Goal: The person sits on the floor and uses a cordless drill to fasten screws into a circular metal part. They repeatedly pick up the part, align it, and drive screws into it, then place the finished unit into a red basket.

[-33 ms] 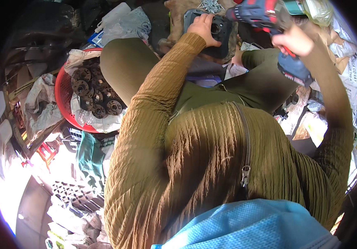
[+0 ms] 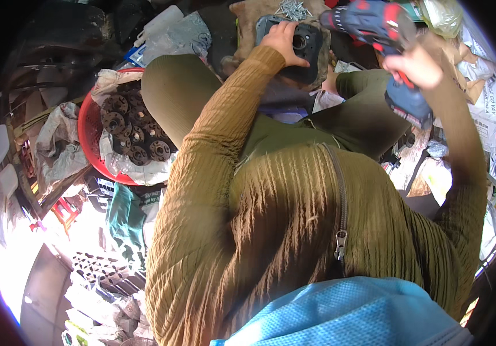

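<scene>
My left hand [image 2: 281, 43] lies on a dark, roughly rectangular part [image 2: 311, 55] with a round hole in its middle. Its fingers are spread over the upper side and the thumb points toward the near right. In my right hand [image 2: 418, 66] is a blue, black and red cordless drill [image 2: 369, 23], gripped by its handle, with the battery [image 2: 407, 102] below my fist. The drill's nose points left, to the right of the dark part and apart from it; motion blurs it a little. A heap of silvery screws [image 2: 293, 10] lies just beyond the part.
Brown sheeting [image 2: 248, 12] lies under the part. To my left stands a red plastic basket [image 2: 89, 135] holding several round dark metal pieces [image 2: 135, 135] on a white sack. Clear plastic bags [image 2: 178, 37] lie at the back left, and white sacks [image 2: 493, 109] at the right.
The drill and my right hand have shifted slightly to the right, away from the dark part. My left hand stays on the part.
</scene>
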Motion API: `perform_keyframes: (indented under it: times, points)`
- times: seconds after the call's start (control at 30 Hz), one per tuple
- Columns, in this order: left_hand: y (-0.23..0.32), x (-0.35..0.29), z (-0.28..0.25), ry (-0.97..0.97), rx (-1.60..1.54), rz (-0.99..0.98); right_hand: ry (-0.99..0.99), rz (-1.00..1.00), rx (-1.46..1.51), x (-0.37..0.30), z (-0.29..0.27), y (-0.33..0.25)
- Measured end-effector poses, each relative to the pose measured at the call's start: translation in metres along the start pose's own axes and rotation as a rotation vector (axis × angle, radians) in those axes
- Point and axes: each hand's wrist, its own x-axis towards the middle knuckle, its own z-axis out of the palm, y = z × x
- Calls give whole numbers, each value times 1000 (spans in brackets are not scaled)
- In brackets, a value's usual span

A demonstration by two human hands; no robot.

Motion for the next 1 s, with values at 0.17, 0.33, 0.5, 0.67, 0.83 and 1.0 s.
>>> perform_keyframes:
  times: [0.17, 0.33, 0.5, 0.67, 0.83, 1.0]
  points:
    - [-50, 45, -4, 391, -538, -383, 49, 121, 380, -81, -4, 26]
    - [-105, 99, 27, 319, 9, -180, 98, 111, 629, -120, 16, 39]
    - [-124, 149, 82, 196, 268, -334, 176, 110, 591, -134, 27, 48]
    - [-134, 149, 69, 40, 198, -296, 192, 121, 543, -138, 24, 54]
    - [-77, 122, -20, 144, -511, -316, 144, 51, 566, -132, 20, 50]
    - [6, 56, -67, 78, -801, 56, 93, 28, 625, -118, 22, 43]
